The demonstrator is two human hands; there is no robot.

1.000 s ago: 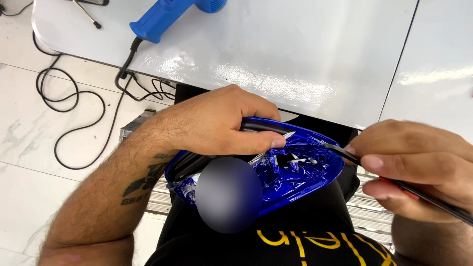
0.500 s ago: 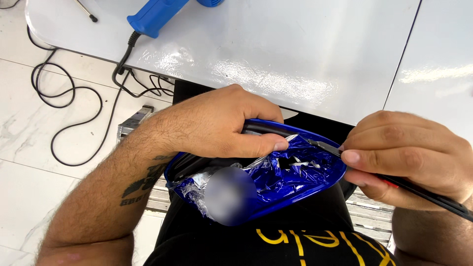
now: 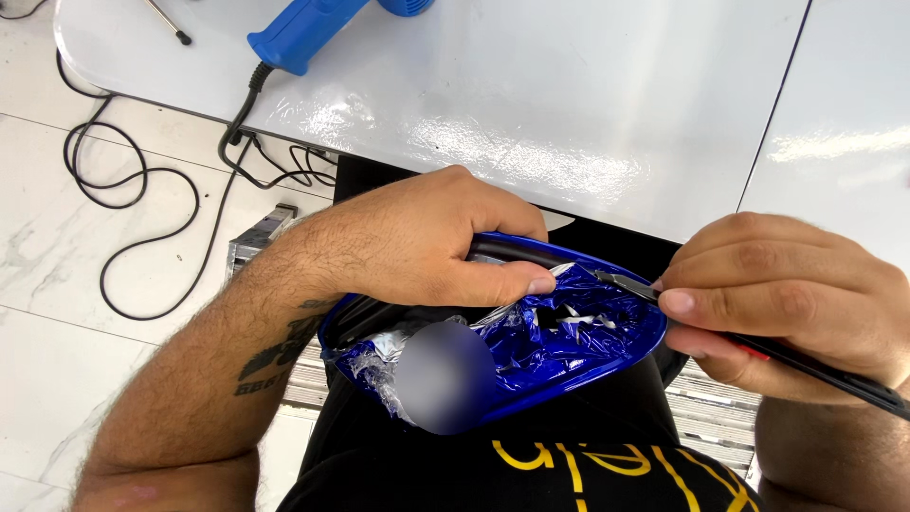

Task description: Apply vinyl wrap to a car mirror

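One blue shell (image 3: 569,374), glossy and curved like a mirror cover, lies across the person's lap, its long axis running left to right and its hollow side facing up. Crinkled blue film (image 3: 531,346) lines the hollow, with pale torn edges showing. The left hand (image 3: 417,246) grips the shell's far rim; its fingers (image 3: 521,282) are curled and pressed together over the dark edge strip. The right hand (image 3: 787,294) pinches one slim cutting knife (image 3: 758,346) with a black handle; its fingers (image 3: 682,303) are closed on the tool, whose thin metal blade points left into the film, just beside the left fingertips. Beyond both hands, on the white glossy bench (image 3: 616,104), lies one blue heat gun (image 3: 303,33); its black cord (image 3: 142,180) loops over the marble floor to the left of the left hand.
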